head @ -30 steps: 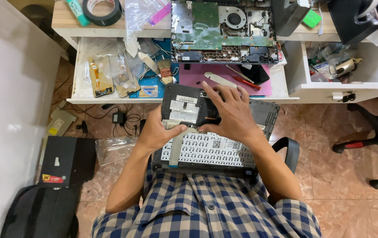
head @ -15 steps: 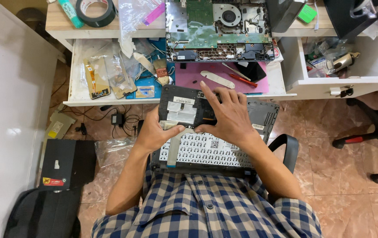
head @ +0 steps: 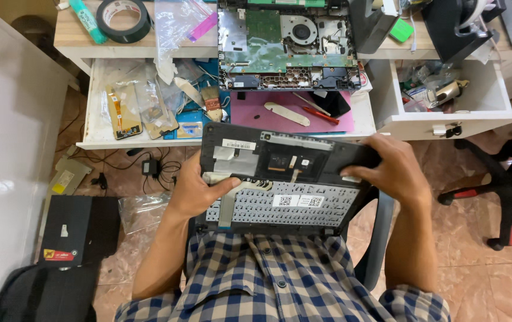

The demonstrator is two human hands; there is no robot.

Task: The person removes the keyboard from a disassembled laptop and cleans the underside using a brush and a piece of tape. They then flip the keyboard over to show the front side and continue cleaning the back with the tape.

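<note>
The laptop palmrest cover (head: 285, 179), turned underside up with the back of its keyboard showing, is lying across the person's lap, just below the front edge of the open desk drawer (head: 113, 143). The left hand (head: 199, 191) is closing around the cover's left edge, thumb pressing on top near a pale ribbon strip and fingers curling underneath out of sight. The right hand (head: 390, 170) is gripping the cover's far right corner, fingers wrapping over the top edge and the palm bracing the side. Both hands are clamped on the cover and holding nothing else.

To handle it well, the grip is best kept on the rigid plastic frame rather than on the metal keyboard backing or the thin flat cables near the middle, and the cover should be kept level so it is not twisting between the two hands.

Beyond the cover, on the desk, an opened laptop base (head: 288, 45) with its fan and board exposed is sitting above a pink mat (head: 256, 113) carrying a pale pry tool (head: 287, 113) and a red-handled screwdriver (head: 318, 115). Left of the base, a black tape roll (head: 126, 19) is resting on the desktop.
</note>
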